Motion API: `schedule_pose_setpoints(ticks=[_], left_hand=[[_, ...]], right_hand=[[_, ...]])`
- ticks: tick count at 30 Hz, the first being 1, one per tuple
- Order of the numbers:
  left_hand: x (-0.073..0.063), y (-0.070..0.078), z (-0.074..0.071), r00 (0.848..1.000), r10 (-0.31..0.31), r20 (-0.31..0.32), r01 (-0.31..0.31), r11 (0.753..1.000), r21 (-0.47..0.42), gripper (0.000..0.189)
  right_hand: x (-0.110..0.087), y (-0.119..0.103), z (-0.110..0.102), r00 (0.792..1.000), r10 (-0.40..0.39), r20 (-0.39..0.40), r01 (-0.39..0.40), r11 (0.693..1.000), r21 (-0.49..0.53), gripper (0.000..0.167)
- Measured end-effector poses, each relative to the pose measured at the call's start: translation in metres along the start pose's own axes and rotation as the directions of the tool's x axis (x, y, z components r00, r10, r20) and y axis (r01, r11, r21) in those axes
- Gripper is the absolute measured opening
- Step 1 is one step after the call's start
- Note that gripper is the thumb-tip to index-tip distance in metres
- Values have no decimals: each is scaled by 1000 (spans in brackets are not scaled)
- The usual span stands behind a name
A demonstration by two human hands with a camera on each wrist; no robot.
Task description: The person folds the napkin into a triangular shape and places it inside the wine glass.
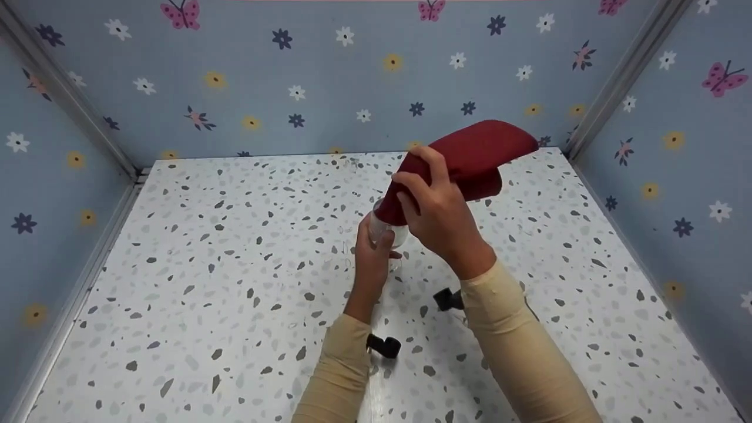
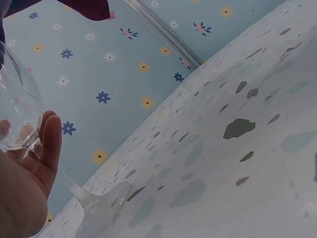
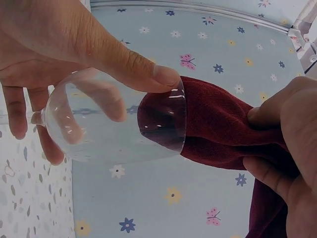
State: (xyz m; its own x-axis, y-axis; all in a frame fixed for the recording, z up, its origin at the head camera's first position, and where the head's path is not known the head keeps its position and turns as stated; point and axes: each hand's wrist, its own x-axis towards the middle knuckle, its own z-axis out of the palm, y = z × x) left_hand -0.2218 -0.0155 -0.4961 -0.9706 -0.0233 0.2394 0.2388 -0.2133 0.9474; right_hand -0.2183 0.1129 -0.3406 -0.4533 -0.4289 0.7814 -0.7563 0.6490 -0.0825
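Note:
A clear wine glass is held around its bowl by my left hand, the thumb lying along the outside near the rim. Its stem and round foot show in the left wrist view. My right hand grips a dark red cloth between thumb and fingers. One bunched end of the cloth sits inside the mouth of the bowl, as the right wrist view shows. The rest of the cloth fans out beyond the right hand, up and to the right in the head view.
Both hands are above a white speckled tabletop. Blue flowered panels rise at the back and on both sides, with metal strips at the corners. Small black devices stick out from both wrists.

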Motion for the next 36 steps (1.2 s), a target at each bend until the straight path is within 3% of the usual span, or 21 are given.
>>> schedule_pose_setpoints(ticks=[14, 21, 24, 27, 34, 36], left_hand=[[0, 5, 4, 998, -57, 8, 57, 998, 32, 108], [-10, 36, 5, 999, -41, 27, 40, 999, 31, 106], [-10, 37, 4, 999, -25, 27, 25, 1000, 9, 105], [-9, 36, 3, 1000, -9, 27, 9, 1000, -14, 105], [1, 1, 0, 1000, -10, -1, 10, 1000, 8, 101], [1, 2, 0, 1000, -15, -9, 15, 1000, 3, 102]], right_hand=[[-4, 2, 8, 1000, 30, 6, -30, 997, 72, 24], [-9, 4, 11, 996, 84, -7, -83, 991, 109, 24], [-9, 4, 11, 995, 97, -4, -96, 987, 130, 24], [-8, 2, 10, 994, 110, 5, -110, 983, 147, 25], [-10, 1, 14, 994, 110, 15, -111, 981, 159, 22], [-10, 0, 14, 994, 109, 18, -110, 981, 157, 22]])
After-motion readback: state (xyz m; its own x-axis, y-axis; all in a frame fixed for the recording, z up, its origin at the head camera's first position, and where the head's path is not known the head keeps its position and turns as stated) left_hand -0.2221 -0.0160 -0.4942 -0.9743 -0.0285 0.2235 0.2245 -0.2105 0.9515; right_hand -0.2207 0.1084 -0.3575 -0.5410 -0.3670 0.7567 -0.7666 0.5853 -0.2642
